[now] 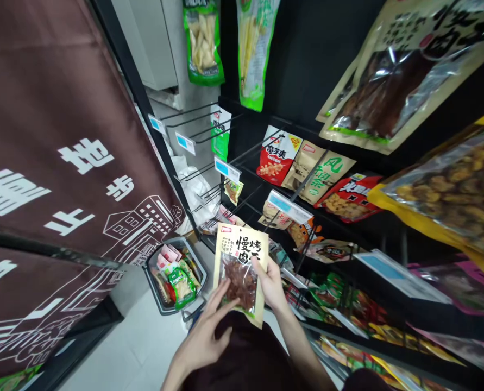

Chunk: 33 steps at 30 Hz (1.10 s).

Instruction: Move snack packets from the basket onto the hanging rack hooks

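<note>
A tan bag of jerky [242,274] with black lettering and a clear window of dark brown meat is held up in front of me. My right hand [271,282] grips its right edge, thumb on the front and the other fingers behind. Over the lower left of the bag, my left hand [211,331] has its fingers spread, fingertips at or just in front of the window; contact is hard to tell. On the floor beyond sits a dark shopping basket [154,307] with several snack bags in it, among them a green bag [182,288].
Black shelving with wire hooks holds hanging snack bags, including a red bag [276,155] and a large jerky bag [408,81]. Price tags [289,206] jut out at hook ends. A brown printed banner [62,119] stands at left. Pale floor tiles [136,347] lie below.
</note>
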{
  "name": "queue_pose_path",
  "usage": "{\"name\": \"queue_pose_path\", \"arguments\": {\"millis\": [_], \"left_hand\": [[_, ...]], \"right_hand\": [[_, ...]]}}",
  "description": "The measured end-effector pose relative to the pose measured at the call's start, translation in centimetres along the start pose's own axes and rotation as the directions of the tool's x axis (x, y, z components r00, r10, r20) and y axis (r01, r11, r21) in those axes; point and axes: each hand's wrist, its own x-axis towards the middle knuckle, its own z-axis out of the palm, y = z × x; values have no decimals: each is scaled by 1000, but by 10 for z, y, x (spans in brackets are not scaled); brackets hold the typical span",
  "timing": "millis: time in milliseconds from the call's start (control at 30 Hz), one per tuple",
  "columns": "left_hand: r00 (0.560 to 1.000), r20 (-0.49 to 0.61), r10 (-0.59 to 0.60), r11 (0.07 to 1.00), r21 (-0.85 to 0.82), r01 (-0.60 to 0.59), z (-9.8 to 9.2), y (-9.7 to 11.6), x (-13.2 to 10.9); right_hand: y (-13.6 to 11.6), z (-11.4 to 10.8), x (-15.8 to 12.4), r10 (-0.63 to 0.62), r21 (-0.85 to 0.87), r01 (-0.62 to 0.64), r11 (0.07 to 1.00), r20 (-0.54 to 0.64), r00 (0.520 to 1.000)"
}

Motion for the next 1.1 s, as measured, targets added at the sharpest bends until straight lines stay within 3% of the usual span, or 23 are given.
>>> {"name": "queue_pose_path", "arguments": {"millis": [67,133,233,367,467,600,833,1100], "left_hand": [[1000,-10,-14,985,-175,12,-25,13,20],[991,-102,-90,941,-335,51,-48,27,51],[984,-148,-97,766,-643,-22,-73,47,112],[986,-160,-43,598,-795,-102,-77,72,187],[987,-160,-35,511,-851,-119,-69,83,217],[983,-183,10,499,-851,-164,-61,86,230],[975,-223,9,525,-829,-194,-61,83,232],[988,-155,23,523,-840,-144,-64,77,229]], "right_hand": [[0,-7,2,-1,-11,1,1000,-20,1000],[-1,-10,1,44,36,-43,998,-31,999],[0,-8,-3,82,85,-80,993,-25,996],[4,-7,-11,84,89,-82,993,-24,996],[8,-11,-16,115,87,-111,990,-43,992],[10,-18,-19,129,109,-121,987,-67,989],[3,-18,-15,157,198,-141,970,-67,985],[-3,-22,-12,134,179,-110,978,-126,983]]}}
